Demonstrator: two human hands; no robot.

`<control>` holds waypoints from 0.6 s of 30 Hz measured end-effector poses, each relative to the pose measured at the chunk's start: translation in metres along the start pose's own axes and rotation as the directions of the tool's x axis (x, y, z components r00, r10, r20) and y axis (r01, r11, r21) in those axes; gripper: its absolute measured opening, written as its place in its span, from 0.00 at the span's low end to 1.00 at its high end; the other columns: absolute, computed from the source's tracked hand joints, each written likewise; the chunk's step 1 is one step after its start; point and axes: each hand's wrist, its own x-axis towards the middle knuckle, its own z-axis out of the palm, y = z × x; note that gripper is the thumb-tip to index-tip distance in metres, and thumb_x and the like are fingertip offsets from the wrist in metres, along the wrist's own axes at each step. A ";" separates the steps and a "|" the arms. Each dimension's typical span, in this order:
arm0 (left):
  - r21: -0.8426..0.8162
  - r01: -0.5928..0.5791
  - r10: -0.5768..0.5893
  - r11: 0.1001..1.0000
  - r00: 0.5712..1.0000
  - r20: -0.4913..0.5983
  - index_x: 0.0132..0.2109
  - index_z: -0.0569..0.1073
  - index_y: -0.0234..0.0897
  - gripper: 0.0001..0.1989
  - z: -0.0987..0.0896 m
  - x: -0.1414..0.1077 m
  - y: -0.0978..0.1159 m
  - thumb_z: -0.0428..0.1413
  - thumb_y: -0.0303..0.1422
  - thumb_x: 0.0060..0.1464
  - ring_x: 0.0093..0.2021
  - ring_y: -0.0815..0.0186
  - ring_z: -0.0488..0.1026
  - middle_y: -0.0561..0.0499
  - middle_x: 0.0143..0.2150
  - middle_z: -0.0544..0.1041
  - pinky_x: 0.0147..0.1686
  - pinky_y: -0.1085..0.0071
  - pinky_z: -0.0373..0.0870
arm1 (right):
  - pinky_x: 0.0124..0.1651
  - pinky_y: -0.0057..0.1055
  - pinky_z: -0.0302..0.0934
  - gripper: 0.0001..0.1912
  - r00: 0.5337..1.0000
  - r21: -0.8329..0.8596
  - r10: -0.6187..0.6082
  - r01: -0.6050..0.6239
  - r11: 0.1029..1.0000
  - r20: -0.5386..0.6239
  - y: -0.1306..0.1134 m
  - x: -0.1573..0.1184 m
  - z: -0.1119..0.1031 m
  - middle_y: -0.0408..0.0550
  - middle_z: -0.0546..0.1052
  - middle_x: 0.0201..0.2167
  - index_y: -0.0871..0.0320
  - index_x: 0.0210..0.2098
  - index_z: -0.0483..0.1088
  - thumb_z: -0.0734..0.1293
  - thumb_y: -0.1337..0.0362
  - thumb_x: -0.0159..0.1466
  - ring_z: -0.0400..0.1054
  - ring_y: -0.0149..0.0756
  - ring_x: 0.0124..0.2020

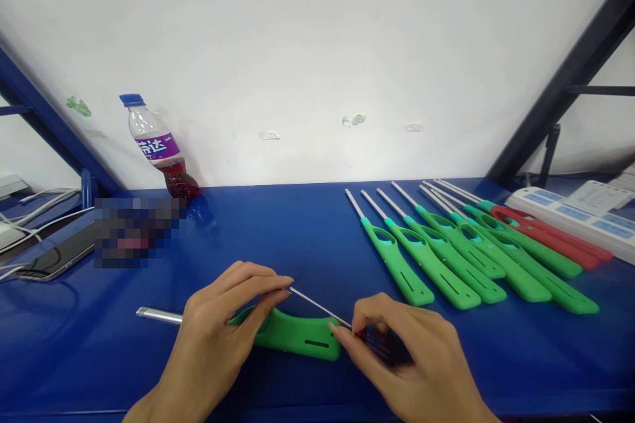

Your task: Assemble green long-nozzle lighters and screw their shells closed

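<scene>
A screwdriver point(320, 306) with a thin metal shaft and a dark handle is held in my right hand point(409, 350), its fingers wrapped round the handle. At the shaft's far tip, the thumb and forefinger of my left hand point(225, 324) are pinched together. Whether a small part sits between those fingertips is too small to tell. Under my left hand, a green gas lighter point(292, 334) lies flat on the blue table, its silver tube pointing left. My left hand covers the lighter's trigger area. The slotted end of its handle shows between my hands.
Several green lighters point(397, 264) lie in a fanned row at the right, with red ones point(555, 234) beside them. A white power strip point(570, 211) lies behind. A soda bottle point(159, 145) stands back left, near a dark phone point(59, 251) and white cables. A white wall closes the back.
</scene>
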 end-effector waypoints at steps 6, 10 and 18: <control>0.002 -0.044 0.044 0.999 0.999 0.018 0.42 0.84 0.44 0.09 -0.001 0.002 0.001 0.60 0.26 0.66 0.35 0.69 0.81 0.55 0.38 0.83 0.37 0.76 0.77 | 0.28 0.22 0.61 0.09 0.999 -0.006 -0.031 0.031 0.999 0.031 0.002 -0.001 0.002 0.33 0.73 0.24 0.53 0.35 0.67 0.71 0.66 0.70 0.67 0.24 0.20; -0.007 -0.055 0.055 0.998 0.998 0.021 0.44 0.84 0.44 0.09 -0.001 0.001 0.001 0.60 0.25 0.66 0.36 0.68 0.80 0.55 0.38 0.83 0.36 0.76 0.77 | 0.28 0.22 0.61 0.09 0.999 -0.004 -0.038 0.039 0.999 0.036 0.003 -0.002 0.002 0.34 0.74 0.24 0.53 0.36 0.67 0.71 0.65 0.70 0.68 0.25 0.20; 0.030 -0.160 0.155 0.987 0.982 0.111 0.47 0.83 0.43 0.14 -0.005 -0.001 -0.005 0.56 0.20 0.68 0.38 0.68 0.78 0.53 0.41 0.82 0.38 0.76 0.75 | 0.30 0.25 0.64 0.08 0.999 -0.010 -0.018 0.019 1.000 0.035 0.005 -0.003 0.003 0.35 0.76 0.27 0.52 0.39 0.69 0.72 0.63 0.71 0.71 0.27 0.23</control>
